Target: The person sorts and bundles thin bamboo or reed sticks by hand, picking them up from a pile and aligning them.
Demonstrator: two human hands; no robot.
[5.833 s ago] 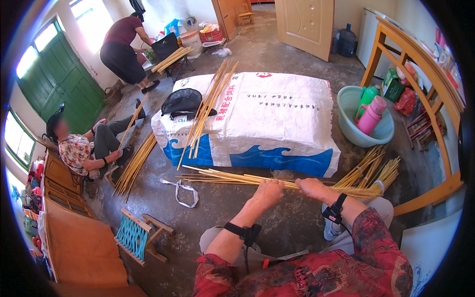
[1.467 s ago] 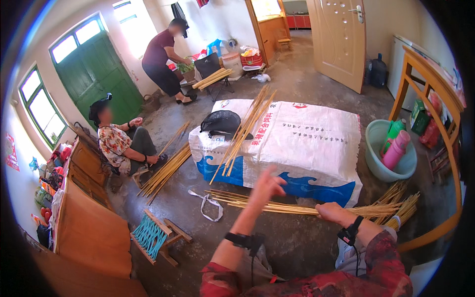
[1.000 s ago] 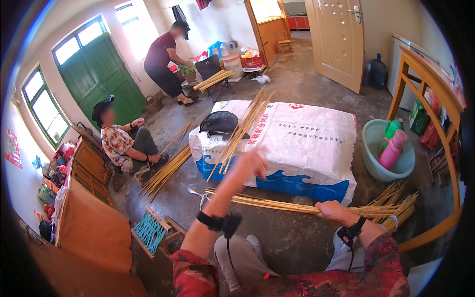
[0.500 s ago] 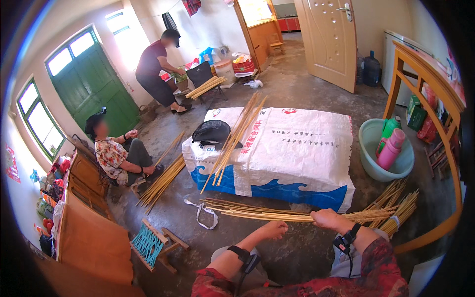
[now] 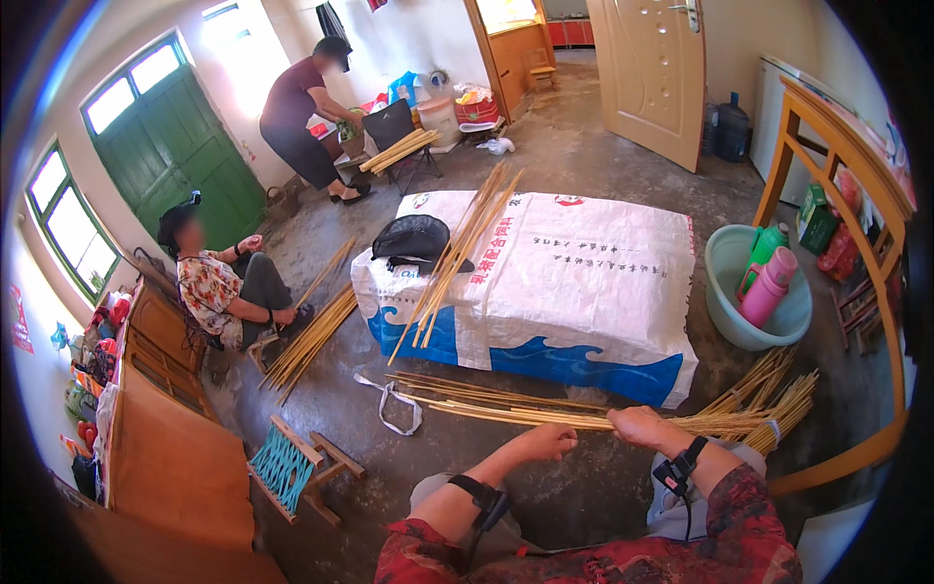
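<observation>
My right hand (image 5: 639, 428) is closed around thin straw-yellow stalks (image 5: 486, 413), which lie sideways in front of me and run left from the fist. Just left of it my left hand (image 5: 545, 443) is closed, its fingers curled in close beside the stalks; whatever they hold, if anything, is hidden. Under my right wrist the stalks run toward a tied bundle (image 5: 790, 413) on the floor. Left of the stalks' far ends lies a loop of white strap (image 5: 391, 409).
Ahead stands a low block covered by a white and blue woven sack (image 5: 603, 263), with more stalks (image 5: 467, 253) and a black cap (image 5: 411, 241) on it. A basin (image 5: 744, 326) holds two flasks. A stool (image 5: 292, 467) stands left. One person (image 5: 219, 287) sits; another (image 5: 302, 112) bends.
My left hand has moved a little toward my right hand and the stalks. The stalks left of my right hand now lie more spread apart. My right hand keeps its grip.
</observation>
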